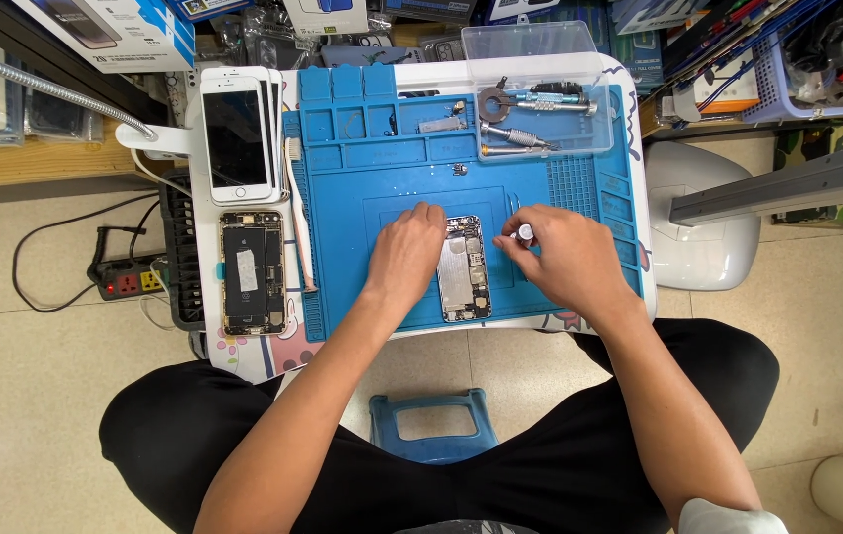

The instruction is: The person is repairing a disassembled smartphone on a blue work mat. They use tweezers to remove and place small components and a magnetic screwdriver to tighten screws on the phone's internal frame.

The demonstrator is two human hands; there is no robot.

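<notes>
Opened phone chassis [465, 269], light, rigid, fragile inside, braced at its edge by left hand [405, 249]; right hand [560, 259] fingers pinch a screwdriver [523, 233].

Bright, even overhead light, soft shadows, sharp focus, slight edge distortion.

Matt blue rubbery mat [362, 257] (ridged), bare dull metal phone chassis [465, 272]

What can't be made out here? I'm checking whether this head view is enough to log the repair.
- Screwdriver tip: hidden by the right hand; only the silver cap shows.
- Left edge of the opened phone: covered by the left hand.
- Small parts in the blue mat compartments: too small to identify.
</notes>
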